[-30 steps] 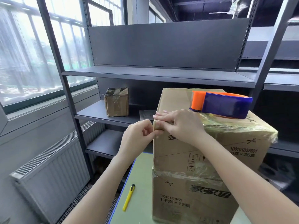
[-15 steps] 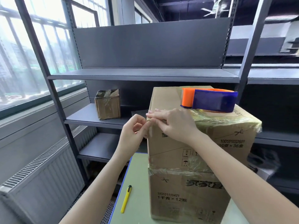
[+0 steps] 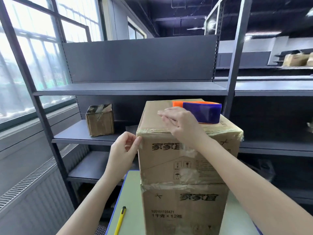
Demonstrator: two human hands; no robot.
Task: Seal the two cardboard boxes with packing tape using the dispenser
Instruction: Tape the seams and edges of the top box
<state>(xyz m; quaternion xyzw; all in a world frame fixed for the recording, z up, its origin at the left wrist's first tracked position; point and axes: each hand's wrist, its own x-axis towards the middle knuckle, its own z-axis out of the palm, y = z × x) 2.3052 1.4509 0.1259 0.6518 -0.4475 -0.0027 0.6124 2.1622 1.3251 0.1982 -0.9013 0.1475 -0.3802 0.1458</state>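
Your left hand pinches the tape at the upper box corner; your right hand is spread flat just above it.

This looks like a stockroom or the packing corner of a warehouse. Dark grey steel shelves with slotted uprights line the wall and carry on to the right, and a small taped box sits on one. Two printed cartons stand stacked on a table, with clear tape along their edges, a dispenser on top and a yellow knife beside them. The ceiling is dark with exposed pipes. Blurred shapes on a far shelf may be more cartons. A radiator runs under large windows.
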